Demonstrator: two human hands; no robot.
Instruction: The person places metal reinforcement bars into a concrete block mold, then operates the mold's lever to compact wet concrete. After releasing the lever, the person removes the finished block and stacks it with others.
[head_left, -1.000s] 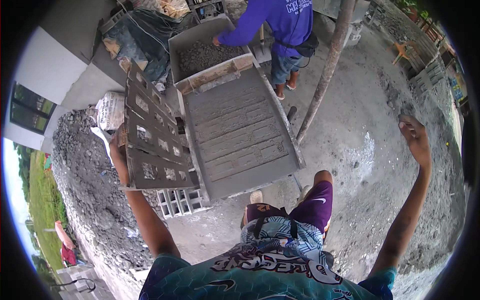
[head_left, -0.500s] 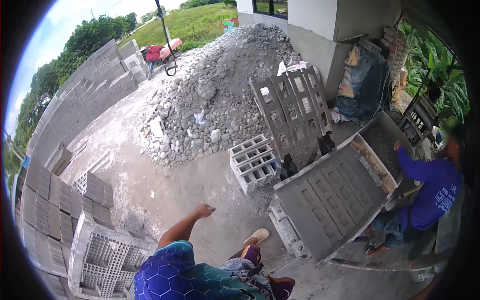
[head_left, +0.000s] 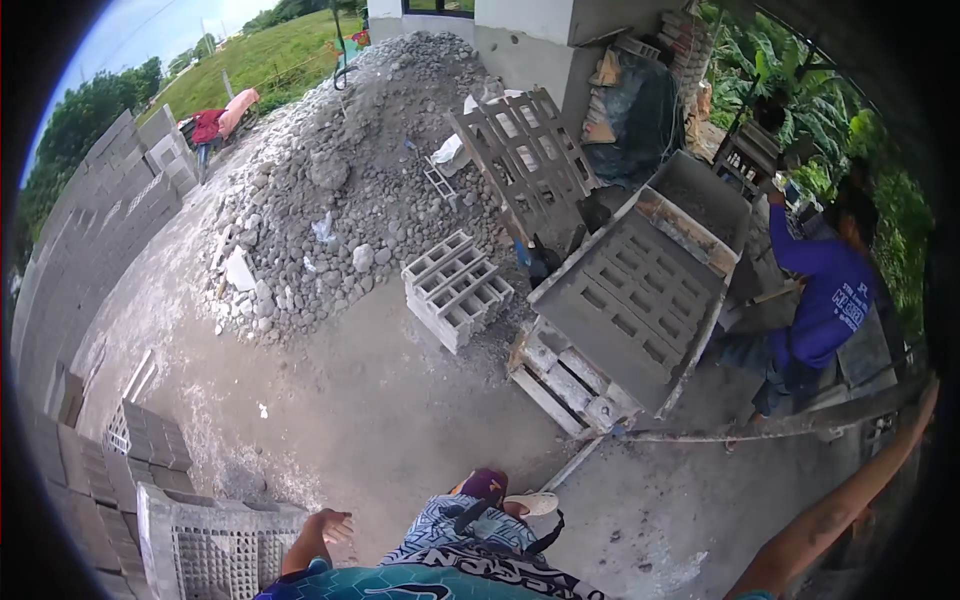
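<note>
My left hand [head_left: 330, 526] hangs low beside my body, fingers loosely apart and holding nothing. Close to it stands a grey concrete piece with a grid face [head_left: 215, 545]. On the far right, my right arm stretches out, and my right hand [head_left: 922, 402] is at the outer end of a long metal bar [head_left: 770, 428]. Its fingers are too dim at the picture's edge to read. The bar runs to a block-moulding machine, whose flat grey top [head_left: 640, 310] has rows of rectangular openings. A slotted metal grid plate [head_left: 525, 150] tilts upright behind it.
A co-worker in a blue shirt [head_left: 825, 290] crouches to the machine's right with one arm raised. A hollow concrete block [head_left: 455, 290] stands left of the machine. A gravel heap [head_left: 340, 170] rises behind. Stacked blocks [head_left: 90, 250] line the left side.
My view has turned right and moved. My right arm has come into view, reaching to the bar. The left hand has dropped lower and nearer my body. The co-worker's arm has risen.
</note>
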